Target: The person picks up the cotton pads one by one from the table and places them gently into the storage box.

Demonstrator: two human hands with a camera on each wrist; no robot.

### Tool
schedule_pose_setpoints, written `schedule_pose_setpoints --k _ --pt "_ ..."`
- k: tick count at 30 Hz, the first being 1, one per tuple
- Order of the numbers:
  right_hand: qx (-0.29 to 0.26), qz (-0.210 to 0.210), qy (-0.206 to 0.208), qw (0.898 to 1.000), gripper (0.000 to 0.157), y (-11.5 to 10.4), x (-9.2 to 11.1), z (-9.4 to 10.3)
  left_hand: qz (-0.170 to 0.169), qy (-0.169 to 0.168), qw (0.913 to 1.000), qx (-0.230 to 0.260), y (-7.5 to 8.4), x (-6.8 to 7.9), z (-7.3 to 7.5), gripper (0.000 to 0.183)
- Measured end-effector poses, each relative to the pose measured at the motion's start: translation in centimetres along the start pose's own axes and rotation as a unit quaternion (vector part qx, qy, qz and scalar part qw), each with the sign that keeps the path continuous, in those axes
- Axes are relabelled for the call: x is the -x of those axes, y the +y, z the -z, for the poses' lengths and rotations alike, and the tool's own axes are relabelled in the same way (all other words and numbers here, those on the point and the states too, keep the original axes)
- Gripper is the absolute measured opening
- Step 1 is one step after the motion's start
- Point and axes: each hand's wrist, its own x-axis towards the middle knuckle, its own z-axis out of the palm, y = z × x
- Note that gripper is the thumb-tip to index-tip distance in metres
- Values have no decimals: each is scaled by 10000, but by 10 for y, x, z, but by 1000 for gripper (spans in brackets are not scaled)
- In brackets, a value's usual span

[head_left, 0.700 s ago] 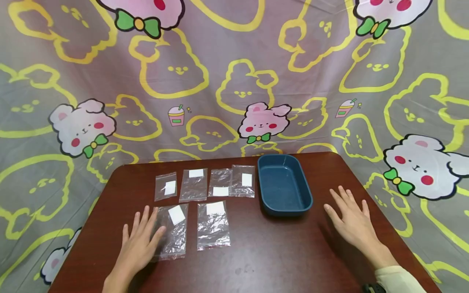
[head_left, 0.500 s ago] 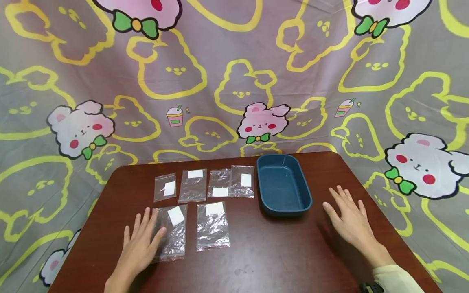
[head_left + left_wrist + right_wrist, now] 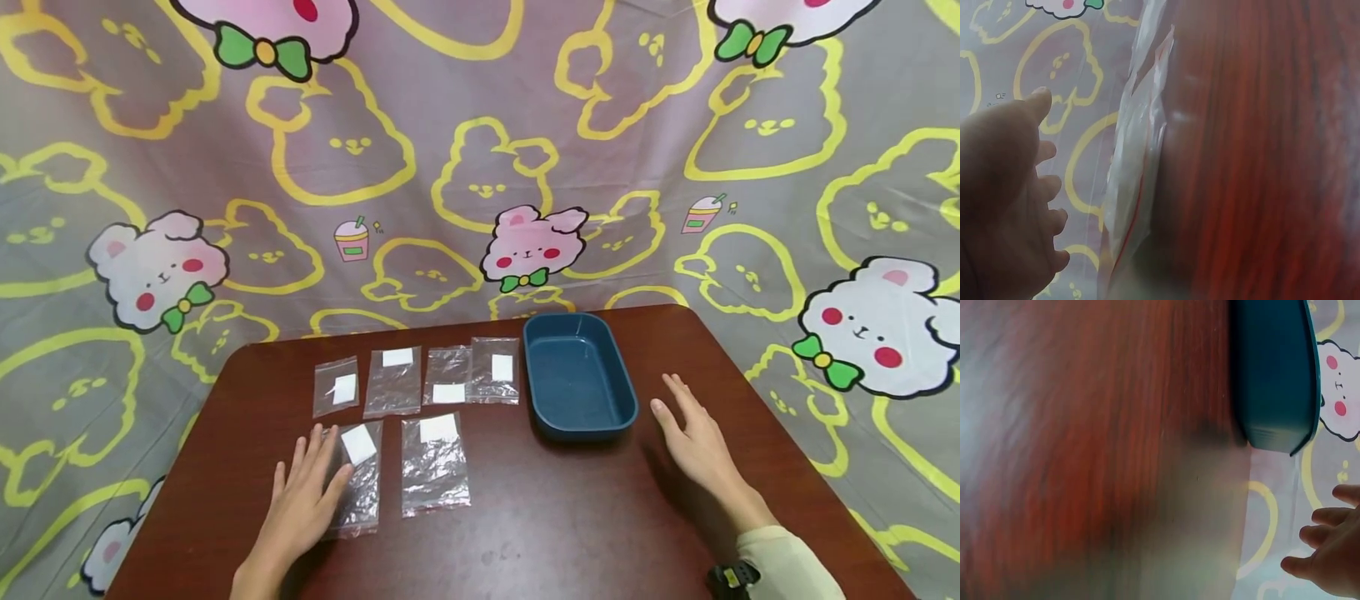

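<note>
My left hand [image 3: 303, 496] hovers at or over the left edge of a clear zip bag [image 3: 365, 492] with a white label, fingers extended; whether it touches the bag is unclear. In the left wrist view that hand [image 3: 1004, 194] holds nothing, and a clear bag [image 3: 1132, 156] with a red zip line lies beside it. Another labelled bag [image 3: 435, 473] lies to its right. On the right side of the table, my right hand [image 3: 697, 446] has its fingers extended near a dark blue bin [image 3: 581, 429]. The right wrist view shows the hand [image 3: 1335, 556] apart from the bin [image 3: 1275, 375].
Behind the two front bags lies a row of several smaller labelled bags, from a small one [image 3: 324, 400] at left to one [image 3: 483, 350] near the bin. The brown table [image 3: 547, 517] ends at a patterned cloth [image 3: 420, 183] hanging behind and at both sides.
My left hand has shifted right, further over the front left bag. My right hand has moved slightly left, towards the bin. The bags and bin keep their places on the table.
</note>
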Motion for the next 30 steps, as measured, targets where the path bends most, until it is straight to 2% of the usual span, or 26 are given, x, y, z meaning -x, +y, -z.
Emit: schedule_pose_setpoints --k 11,20,26,30 --pt "-910 -487 11 9947 59 -4 -17 -19 148 -193 9989 394 -8 -7 -20 74" --pt "-1516 -884 61 9845 58 -8 -27 -30 8 -222 9972 720 -3 -10 -29 72" --pt "-2054 -1363 -19 9691 63 -12 -35 -38 -58 -183 9987 475 0 -13 -35 72" --pt "-2320 -1440 20 9620 61 -12 -40 -47 -97 -146 9990 408 -1 -14 -39 71"
